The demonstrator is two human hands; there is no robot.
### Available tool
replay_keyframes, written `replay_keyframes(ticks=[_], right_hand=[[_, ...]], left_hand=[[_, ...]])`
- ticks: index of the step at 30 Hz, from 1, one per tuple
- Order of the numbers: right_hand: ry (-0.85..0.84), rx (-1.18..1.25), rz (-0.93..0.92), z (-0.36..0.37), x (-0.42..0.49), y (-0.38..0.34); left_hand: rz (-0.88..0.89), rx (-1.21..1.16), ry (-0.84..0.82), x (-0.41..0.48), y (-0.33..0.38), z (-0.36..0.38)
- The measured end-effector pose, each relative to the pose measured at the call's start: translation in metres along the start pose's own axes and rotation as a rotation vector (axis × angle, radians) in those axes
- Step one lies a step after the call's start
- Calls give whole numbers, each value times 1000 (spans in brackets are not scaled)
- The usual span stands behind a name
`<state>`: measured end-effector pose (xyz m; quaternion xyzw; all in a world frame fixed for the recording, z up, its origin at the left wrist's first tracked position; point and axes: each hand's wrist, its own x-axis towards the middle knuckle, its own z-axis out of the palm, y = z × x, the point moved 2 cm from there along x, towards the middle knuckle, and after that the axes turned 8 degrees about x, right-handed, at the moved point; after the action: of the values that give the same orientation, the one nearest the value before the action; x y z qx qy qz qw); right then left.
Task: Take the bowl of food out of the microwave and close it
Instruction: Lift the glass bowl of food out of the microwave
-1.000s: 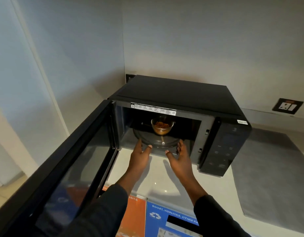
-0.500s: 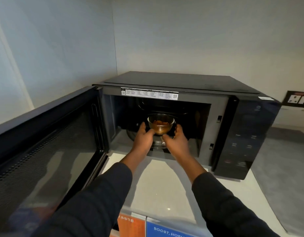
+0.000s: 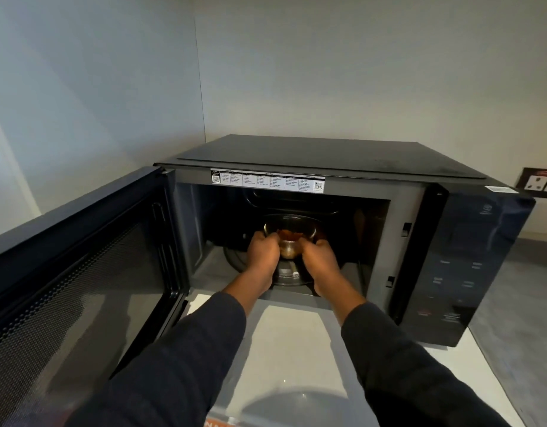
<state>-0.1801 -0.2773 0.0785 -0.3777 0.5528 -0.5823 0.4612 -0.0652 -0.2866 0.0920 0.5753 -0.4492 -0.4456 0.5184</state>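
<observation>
A black microwave (image 3: 343,158) stands in the corner of a white counter, its door (image 3: 81,272) swung wide to the left. Inside the cavity a small clear glass bowl (image 3: 289,234) with brown food sits over the glass turntable (image 3: 289,277). My left hand (image 3: 261,257) clasps the bowl's left side. On its right side my right hand (image 3: 323,263) does the same. Both hands are inside the cavity, dark sleeves reaching in from below. Whether the bowl is lifted off the turntable I cannot tell.
The control panel (image 3: 463,272) fills the microwave's right front. White counter (image 3: 284,349) lies in front of the opening, a grey mat (image 3: 518,318) to the right. A wall socket (image 3: 540,183) is at far right. Walls close in behind and on the left.
My head has come closer and lower. Both hands went from the cavity's front edge into the microwave and closed around the glass bowl.
</observation>
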Motion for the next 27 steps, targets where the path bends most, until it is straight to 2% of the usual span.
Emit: replay_keyframes(ticks=[5,8,14,20,24,27], right_hand=[[48,201,-72,-3,-34,11],[82,270,-116,-9,-66,12],[177,183,-166,-43,-146,2],[223,48,-112,-103,-218,-6],[320,-13,-64,-147,-249,-8],[417,6,-29,-188,-260,-7]], left_hand=[[68,-87,37,-29,-2,-4],[74,-189,120,-61,-2,-8],[19,-189,146,-143,2,-12],[87,-15,-2,-222,-2,-1],[112,138,-51,-264,-15,24],[98,185,-156,-285,-19,59]])
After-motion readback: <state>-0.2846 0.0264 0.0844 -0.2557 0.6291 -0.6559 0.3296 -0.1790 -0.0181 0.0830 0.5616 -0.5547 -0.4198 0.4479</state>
